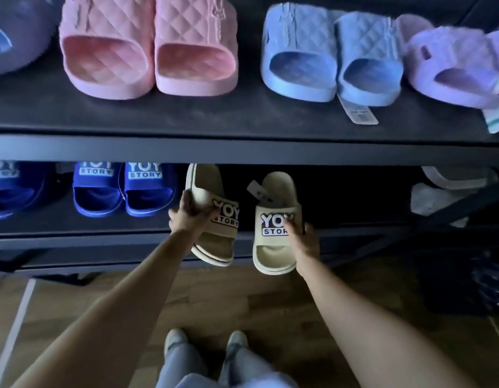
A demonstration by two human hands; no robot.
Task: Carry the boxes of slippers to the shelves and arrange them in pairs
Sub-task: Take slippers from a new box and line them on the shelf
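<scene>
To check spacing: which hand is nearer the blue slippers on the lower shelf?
Left. The left hand sits just right of the blue slippers; the right hand is farther right, holding a cream slipper.

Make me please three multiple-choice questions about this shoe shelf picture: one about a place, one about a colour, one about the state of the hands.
1. Where does the pink pair stand?
A. On the upper shelf, left of the light blue pair
B. On the lower shelf
C. On the floor

2. What colour are the left-hand slipper and the right-hand slipper?
A. Dark blue
B. Pink
C. Cream

3. What are the left hand and the right hand doing?
A. Both hang empty
B. Each grips one slipper
C. Both grip the same slipper

Answers:
1 A: the pink pair sits on the top board, with the light blue pair to its right.
2 C: both straps and soles are cream.
3 B: fingers of each hand curl round a separate slipper.
</scene>
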